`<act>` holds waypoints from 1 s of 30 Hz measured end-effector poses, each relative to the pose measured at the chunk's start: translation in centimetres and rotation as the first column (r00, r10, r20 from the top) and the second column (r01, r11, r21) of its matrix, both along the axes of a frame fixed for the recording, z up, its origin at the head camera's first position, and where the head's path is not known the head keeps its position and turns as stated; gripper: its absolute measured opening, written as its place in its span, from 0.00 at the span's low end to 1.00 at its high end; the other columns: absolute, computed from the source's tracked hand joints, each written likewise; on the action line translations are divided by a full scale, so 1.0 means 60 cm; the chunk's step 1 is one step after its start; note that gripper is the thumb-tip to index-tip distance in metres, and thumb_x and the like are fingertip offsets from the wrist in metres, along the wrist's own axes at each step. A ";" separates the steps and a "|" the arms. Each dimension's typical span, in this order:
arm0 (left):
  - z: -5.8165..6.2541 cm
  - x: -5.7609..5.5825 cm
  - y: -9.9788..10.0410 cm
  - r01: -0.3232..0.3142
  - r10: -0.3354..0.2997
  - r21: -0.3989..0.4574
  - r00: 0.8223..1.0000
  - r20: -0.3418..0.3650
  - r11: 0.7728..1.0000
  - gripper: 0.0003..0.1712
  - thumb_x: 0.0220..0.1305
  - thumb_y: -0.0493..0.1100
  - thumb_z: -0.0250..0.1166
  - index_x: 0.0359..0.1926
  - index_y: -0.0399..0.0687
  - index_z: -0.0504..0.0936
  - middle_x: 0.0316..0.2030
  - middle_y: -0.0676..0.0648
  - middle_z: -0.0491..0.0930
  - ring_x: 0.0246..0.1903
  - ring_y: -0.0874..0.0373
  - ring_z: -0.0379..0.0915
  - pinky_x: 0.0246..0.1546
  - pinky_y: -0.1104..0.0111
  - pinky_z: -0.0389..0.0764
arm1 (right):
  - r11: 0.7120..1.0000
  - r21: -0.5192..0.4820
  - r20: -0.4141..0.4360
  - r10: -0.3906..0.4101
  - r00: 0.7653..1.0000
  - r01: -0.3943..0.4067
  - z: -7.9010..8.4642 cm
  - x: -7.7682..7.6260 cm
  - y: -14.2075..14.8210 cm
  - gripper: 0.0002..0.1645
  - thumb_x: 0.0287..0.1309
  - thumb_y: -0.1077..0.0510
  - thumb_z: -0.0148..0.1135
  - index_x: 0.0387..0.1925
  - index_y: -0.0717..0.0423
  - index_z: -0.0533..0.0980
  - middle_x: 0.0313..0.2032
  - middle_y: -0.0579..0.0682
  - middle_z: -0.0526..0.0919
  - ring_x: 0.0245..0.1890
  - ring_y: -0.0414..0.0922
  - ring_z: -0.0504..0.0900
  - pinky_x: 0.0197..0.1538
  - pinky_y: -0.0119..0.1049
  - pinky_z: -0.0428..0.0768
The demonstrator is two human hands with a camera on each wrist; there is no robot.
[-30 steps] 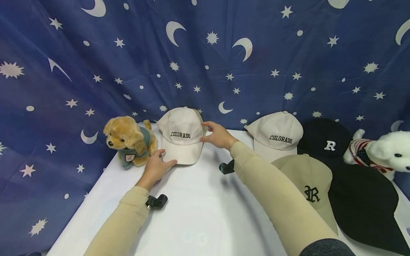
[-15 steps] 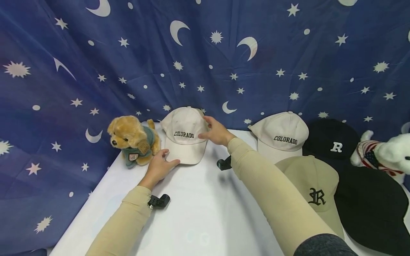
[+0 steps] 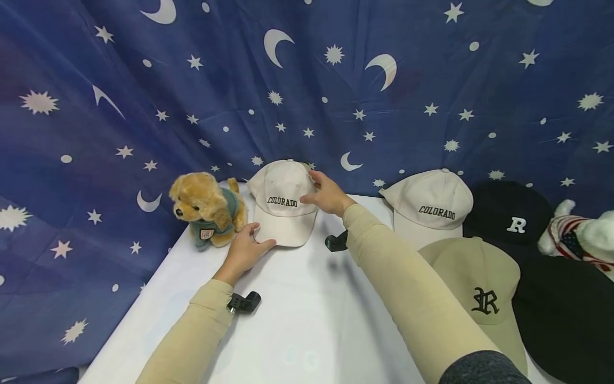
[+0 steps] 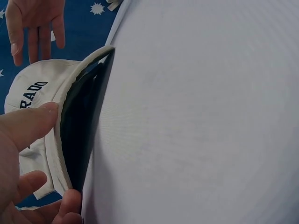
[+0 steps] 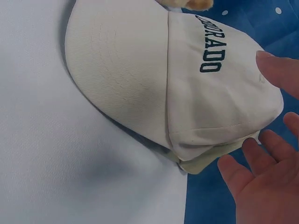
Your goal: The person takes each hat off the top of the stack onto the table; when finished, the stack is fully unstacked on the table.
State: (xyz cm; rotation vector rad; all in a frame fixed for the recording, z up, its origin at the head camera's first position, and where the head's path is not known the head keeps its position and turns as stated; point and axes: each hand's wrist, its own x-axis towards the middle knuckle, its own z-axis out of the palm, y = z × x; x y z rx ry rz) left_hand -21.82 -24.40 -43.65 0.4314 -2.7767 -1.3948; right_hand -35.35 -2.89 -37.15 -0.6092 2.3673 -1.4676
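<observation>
An off-white baseball cap (image 3: pixel 288 192) with COLORADO lettering stands brim-forward at the back of the table. My left hand (image 3: pixel 246 250) holds the left side of its brim. In the left wrist view the thumb (image 4: pixel 35 121) lies on top of the brim and the fingers curl at its edge. My right hand (image 3: pixel 331 194) is at the cap's right side. In the right wrist view its thumb (image 5: pixel 275 67) overlaps the crown while the loosely bent fingers (image 5: pixel 257 163) spread beside the cap. A pale green edge (image 5: pixel 201 164) shows beneath the crown.
A tan plush dog (image 3: pixel 206 210) in a teal top sits left of the cap. To the right stand another COLORADO cap (image 3: pixel 429 202), a black R cap (image 3: pixel 508 213), a khaki cap (image 3: pixel 479 288) and a white plush dog (image 3: pixel 587 234). A starry blue curtain (image 3: pixel 316 80) hangs behind the white table (image 3: pixel 297 298).
The whole head view has shifted slightly to the right. My right thumb has moved from the cap's side onto its front. The left hand keeps its place on the brim.
</observation>
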 end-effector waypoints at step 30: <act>0.003 0.005 0.004 -0.090 0.098 0.231 0.995 -0.025 0.969 0.53 0.61 0.49 0.72 0.76 0.38 0.51 0.66 0.27 0.62 0.64 0.37 0.63 0.62 0.50 0.69 | 0.999 -0.021 -0.034 0.034 0.999 -0.034 -0.004 0.014 0.002 0.43 0.59 0.57 0.69 0.74 0.52 0.63 0.72 0.57 0.62 0.68 0.53 0.66 0.67 0.48 0.67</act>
